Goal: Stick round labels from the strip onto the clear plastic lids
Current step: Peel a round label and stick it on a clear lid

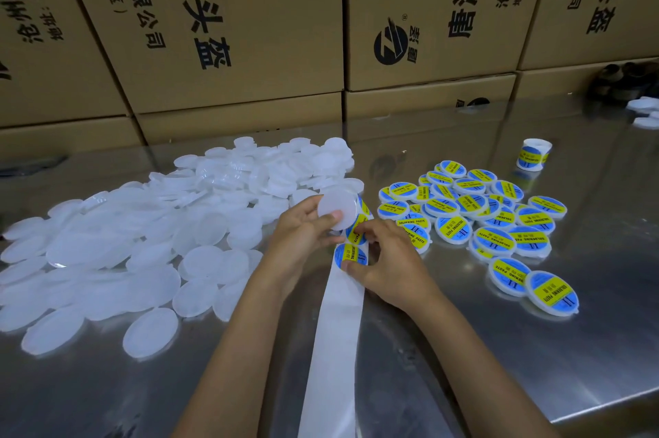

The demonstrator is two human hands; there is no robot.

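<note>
Left hand [303,234] gripped a blank round clear plastic lid [338,208]; the right hand [387,259] pinched a blue-and-yellow round label [351,256] on the white backing strip [335,348], at the lid's 6 o'clock, strip running toward 6.

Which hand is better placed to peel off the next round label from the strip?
The right hand: its fingertips already pinch the label on the strip, while the left hand is busy holding a bare lid.

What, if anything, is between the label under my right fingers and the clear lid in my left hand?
Nothing visible. The left hand holds the clear lid just above the strip, and the right hand pinches the label directly below it. Only a short stretch of strip carrying another label separates them.
</note>
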